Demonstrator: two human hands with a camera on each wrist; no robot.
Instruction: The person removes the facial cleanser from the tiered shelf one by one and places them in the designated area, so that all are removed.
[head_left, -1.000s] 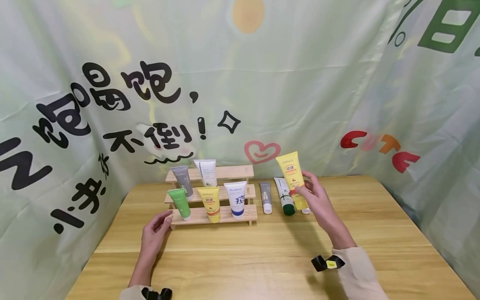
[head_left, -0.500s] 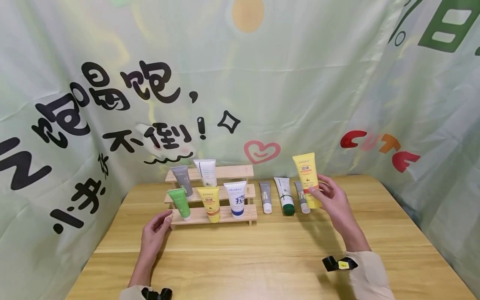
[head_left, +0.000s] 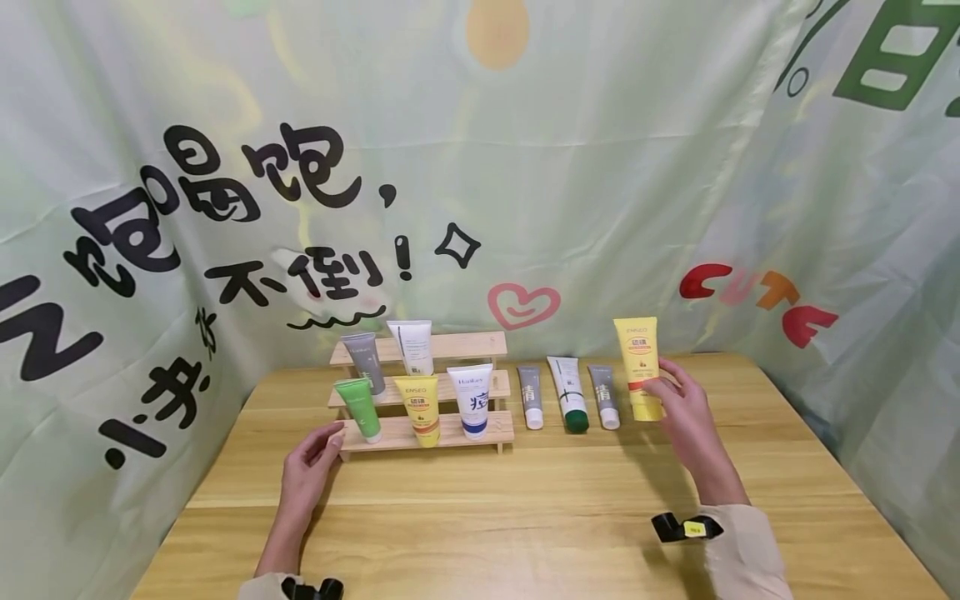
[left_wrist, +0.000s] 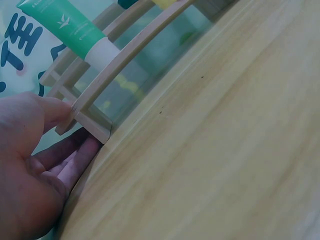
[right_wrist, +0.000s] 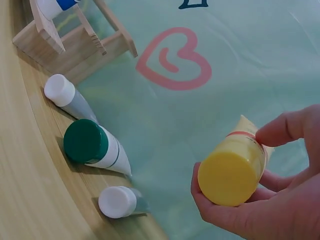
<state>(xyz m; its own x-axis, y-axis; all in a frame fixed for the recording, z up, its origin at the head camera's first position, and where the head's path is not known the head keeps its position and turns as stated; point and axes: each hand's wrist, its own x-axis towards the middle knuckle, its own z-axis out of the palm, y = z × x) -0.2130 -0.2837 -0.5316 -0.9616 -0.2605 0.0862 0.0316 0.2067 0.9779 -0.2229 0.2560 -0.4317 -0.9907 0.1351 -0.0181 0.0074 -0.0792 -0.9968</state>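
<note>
My right hand [head_left: 686,412] holds a yellow tube [head_left: 638,358] upright, cap down, at the right end of a row of tubes. In the right wrist view the thumb and fingers of the right hand [right_wrist: 280,185] pinch it around its sides, its yellow cap [right_wrist: 227,177] facing the camera. My left hand [head_left: 309,467] grips the left end of the wooden stepped rack [head_left: 450,429]. In the left wrist view the left hand's [left_wrist: 35,165] thumb lies on the lowest step's end [left_wrist: 80,107], fingers by its foot.
On the rack stand a green tube [head_left: 362,408], another yellow tube [head_left: 422,408], a blue-and-white tube [head_left: 472,400], a grey tube [head_left: 364,362] and a white tube [head_left: 414,346]. Right of it lie two grey tubes [head_left: 530,396] and a green-capped tube [head_left: 567,392]. Printed cloth hangs behind.
My right hand has carried the yellow tube rightward, from over the lying tubes to the right of them, and the tube is now more upright. The left hand has stayed on the rack.
</note>
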